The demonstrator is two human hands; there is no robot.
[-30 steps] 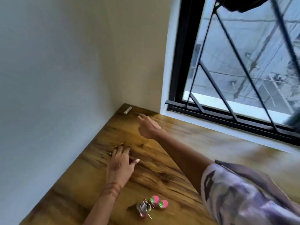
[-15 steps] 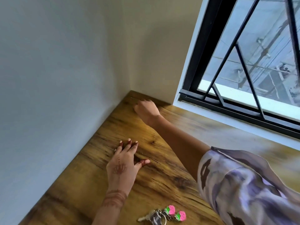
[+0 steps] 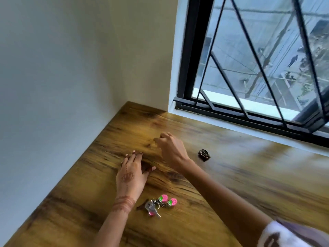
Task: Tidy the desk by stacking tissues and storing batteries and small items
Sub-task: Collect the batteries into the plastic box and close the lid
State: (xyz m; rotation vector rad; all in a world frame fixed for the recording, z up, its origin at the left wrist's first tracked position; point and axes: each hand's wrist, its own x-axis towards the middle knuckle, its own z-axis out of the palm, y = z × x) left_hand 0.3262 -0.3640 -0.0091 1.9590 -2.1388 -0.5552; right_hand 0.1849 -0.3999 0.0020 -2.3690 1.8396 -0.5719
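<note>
Here the wooden desk (image 3: pixel 231 184) fills the lower part of my view, its brown grain running into the corner where two pale walls (image 3: pixel 62 68) meet. The black-framed window (image 3: pixel 249 68) with its slanted bars sits along the desk's far edge on my right.

My right hand (image 3: pixel 171 150) is lifted over the desk, back upward, fingers curled inward into a loose fist; I cannot tell whether anything is inside it. My left hand (image 3: pixel 132 173) lies flat on the wood, palm down, fingers stretched toward the corner and thumb out to the side, gripping nothing. The two hands are near each other but not touching.

A bunch of keys (image 3: pixel 156 205) lies on the desk just beside my left wrist, on its right: silver keys on a ring with two pink and green charms shaped like small fruit. It is below my right forearm in the view and touches neither hand.

A small dark clip (image 3: pixel 204 155) rests on the wood just to the right of my right wrist, apart from it; it is blurred, so its details are unclear.
</note>
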